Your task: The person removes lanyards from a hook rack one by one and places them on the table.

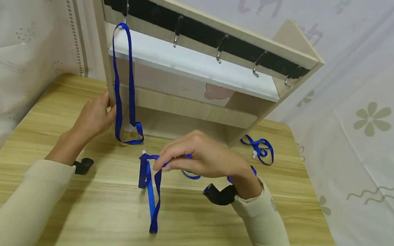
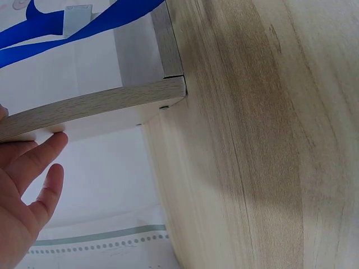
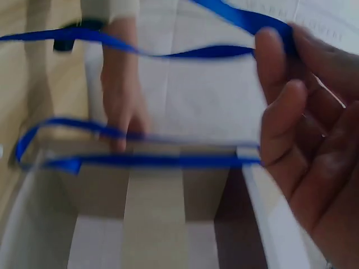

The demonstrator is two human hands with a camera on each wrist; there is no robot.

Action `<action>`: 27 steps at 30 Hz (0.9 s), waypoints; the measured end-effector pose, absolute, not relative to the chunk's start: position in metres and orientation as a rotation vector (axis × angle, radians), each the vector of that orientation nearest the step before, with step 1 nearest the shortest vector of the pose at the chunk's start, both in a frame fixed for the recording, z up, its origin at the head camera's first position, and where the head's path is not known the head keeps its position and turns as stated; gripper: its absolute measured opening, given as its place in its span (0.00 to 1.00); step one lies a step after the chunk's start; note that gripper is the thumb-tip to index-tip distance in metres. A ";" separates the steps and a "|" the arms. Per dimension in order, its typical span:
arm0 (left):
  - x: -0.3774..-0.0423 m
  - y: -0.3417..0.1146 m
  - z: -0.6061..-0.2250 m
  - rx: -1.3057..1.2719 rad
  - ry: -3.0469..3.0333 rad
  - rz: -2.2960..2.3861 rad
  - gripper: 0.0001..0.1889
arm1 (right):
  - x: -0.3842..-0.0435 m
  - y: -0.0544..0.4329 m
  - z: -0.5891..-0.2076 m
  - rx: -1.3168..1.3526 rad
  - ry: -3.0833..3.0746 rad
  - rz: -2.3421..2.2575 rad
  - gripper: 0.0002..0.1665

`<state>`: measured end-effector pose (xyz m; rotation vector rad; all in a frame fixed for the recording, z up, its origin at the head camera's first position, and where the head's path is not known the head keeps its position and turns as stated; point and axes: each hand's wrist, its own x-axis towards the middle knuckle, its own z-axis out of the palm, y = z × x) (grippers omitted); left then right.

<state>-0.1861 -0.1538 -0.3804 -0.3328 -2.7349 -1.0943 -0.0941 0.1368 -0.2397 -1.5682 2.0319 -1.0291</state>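
Note:
My right hand (image 1: 198,155) pinches a blue lanyard (image 1: 153,226) between thumb and fingertips, above the table in front of the rack. The lanyard's loop hangs down, and a white clip (image 1: 144,152) shows at its upper left. At the wooden rack (image 1: 198,108), my left hand (image 1: 92,115) grips the left side panel (image 2: 95,106); in the left wrist view fingers lie on the outer face and the thumb tip shows past the edge. Another blue lanyard (image 1: 131,91) hangs in a long loop from the leftmost hook (image 1: 125,7).
Several more metal hooks (image 1: 219,52) line the rack's black strip (image 1: 200,28), with nothing hung on them. A blue lanyard (image 1: 270,151) lies on the table (image 1: 101,215) at right. More blue ribbon (image 1: 191,176) shows partly behind my right hand. Patterned cloth (image 1: 369,158) surrounds the table.

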 end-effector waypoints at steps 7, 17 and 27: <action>-0.186 -0.155 -0.381 -0.342 -2.731 -1.100 0.07 | -0.120 0.140 -0.246 -1.346 2.634 -0.654 0.13; -0.186 -0.155 -0.381 -0.324 -2.738 -1.113 0.09 | -0.138 0.105 -0.264 -1.275 3.286 -0.494 0.05; -0.188 -0.154 -0.382 -0.310 -2.743 -1.119 0.09 | -0.111 0.107 -0.306 -1.516 2.952 -0.656 0.02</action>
